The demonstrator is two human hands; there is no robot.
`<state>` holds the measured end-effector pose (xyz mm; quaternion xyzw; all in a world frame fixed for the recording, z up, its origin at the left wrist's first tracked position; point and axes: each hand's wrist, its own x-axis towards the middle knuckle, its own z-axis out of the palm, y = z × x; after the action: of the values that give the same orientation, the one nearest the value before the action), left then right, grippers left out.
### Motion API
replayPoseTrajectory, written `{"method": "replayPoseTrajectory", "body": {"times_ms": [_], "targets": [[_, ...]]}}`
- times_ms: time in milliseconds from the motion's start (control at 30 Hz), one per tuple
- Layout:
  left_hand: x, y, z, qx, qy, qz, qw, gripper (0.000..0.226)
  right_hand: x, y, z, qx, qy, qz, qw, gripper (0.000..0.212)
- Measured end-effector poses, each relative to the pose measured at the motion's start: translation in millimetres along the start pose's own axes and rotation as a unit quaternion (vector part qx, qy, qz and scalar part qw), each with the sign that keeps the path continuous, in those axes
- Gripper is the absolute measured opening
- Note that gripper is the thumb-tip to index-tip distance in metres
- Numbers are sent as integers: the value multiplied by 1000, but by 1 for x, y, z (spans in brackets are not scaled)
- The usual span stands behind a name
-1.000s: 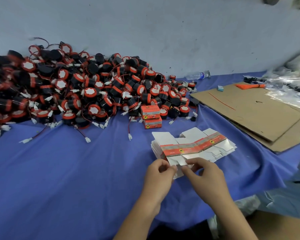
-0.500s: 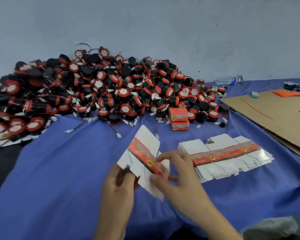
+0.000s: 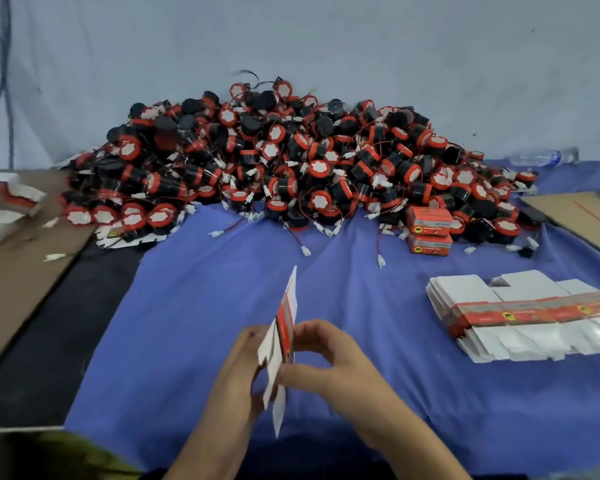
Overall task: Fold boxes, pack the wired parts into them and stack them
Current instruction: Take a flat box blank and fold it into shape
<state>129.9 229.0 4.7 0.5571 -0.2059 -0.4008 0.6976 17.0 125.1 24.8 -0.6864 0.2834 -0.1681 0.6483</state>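
Closest to me, my left grip (image 3: 243,372) and my right grip (image 3: 329,372) both pinch one box blank (image 3: 287,317), which stands nearly on edge between them, above the blue-covered desk (image 3: 187,306). The left takes the white lower flaps from one side, while the right thumb and fingers close on the red printed band from the other. The blank is thin card: light, springy along its creases and easy to crumple or tear at the flaps. Its glossy print looks a little slippery, so I judge the best hold is on the panels beside the score lines, not out on the loose tabs. I reckon the step in hand is squaring this blank up into a box. To my right, well apart from both grips, the stack of flat blanks (image 3: 499,299) lies fanned on the cloth. Farther back, two finished boxes (image 3: 429,230) sit one upon the other at the near edge of the heap of wired parts (image 3: 291,161). These are black and red cylinders with thin red leads and white plugs, piled against the wall. They look firm, with wires apt to tangle.
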Motion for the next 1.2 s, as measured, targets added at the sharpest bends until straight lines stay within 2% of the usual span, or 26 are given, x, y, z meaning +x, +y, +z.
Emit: {"method": "replayPoseTrajectory", "body": {"times_ms": [67, 133, 167, 233, 267, 300, 333, 400, 500, 567, 633, 700, 833, 933, 1000, 1100, 1200], "targets": [[0, 8, 1, 8, -12, 0, 1000, 51, 2, -1, 6, 20, -3, 5, 1000, 43], [-14, 8, -12, 36, -82, 31, 996, 29, 5, -1, 9, 76, -7, 15, 997, 46], [-19, 10, -17, 74, -93, 43, 992, 30, 6, -2, 9, 117, -11, 26, 993, 49], [-17, 17, -24, 183, -137, 56, 972, 94, 8, -5, 9, 185, -31, 45, 981, 54], [-19, 13, -27, 258, -135, 74, 954, 116, 9, -7, 8, 201, -44, 51, 977, 58], [-25, 14, -32, 285, -122, 104, 945, 122, 9, -7, 8, 208, -55, 55, 975, 65], [-26, 15, -32, 302, -110, 136, 937, 118, 9, -8, 7, 213, -65, 57, 973, 73], [-23, 21, -29, 316, -79, 215, 921, 95, 8, -8, 6, 222, -87, 65, 969, 78], [-18, 29, -30, 300, -38, 241, 922, 72, 1, -11, 4, 231, -140, 82, 959, 60], [-17, 31, -32, 277, -37, 225, 933, 70, -4, -12, 1, 217, -181, 104, 954, 56], [-18, 32, -30, 196, -53, 186, 961, 70, -11, -14, -2, 198, -203, 127, 951, 54], [-19, 31, -29, 132, -26, 170, 976, 72, -17, -14, -5, 202, -219, 151, 943, 57], [-21, 34, -25, 115, 12, 199, 973, 66, -23, -15, -18, 225, -261, 175, 922, 70], [-24, 36, -24, 129, 6, 219, 967, 60, -22, -18, -32, 255, -323, 187, 892, 86], [-26, 39, -24, 183, -10, 252, 950, 55, -19, -21, -32, 254, -311, 209, 892, 88], [-28, 39, -21, 297, -59, 305, 903, 55, -16, -25, -26, 248, -249, 214, 911, 68], [-29, 38, -20, 301, -60, 329, 893, 57, -16, -27, -27, 303, -232, 200, 902, 54]]}}
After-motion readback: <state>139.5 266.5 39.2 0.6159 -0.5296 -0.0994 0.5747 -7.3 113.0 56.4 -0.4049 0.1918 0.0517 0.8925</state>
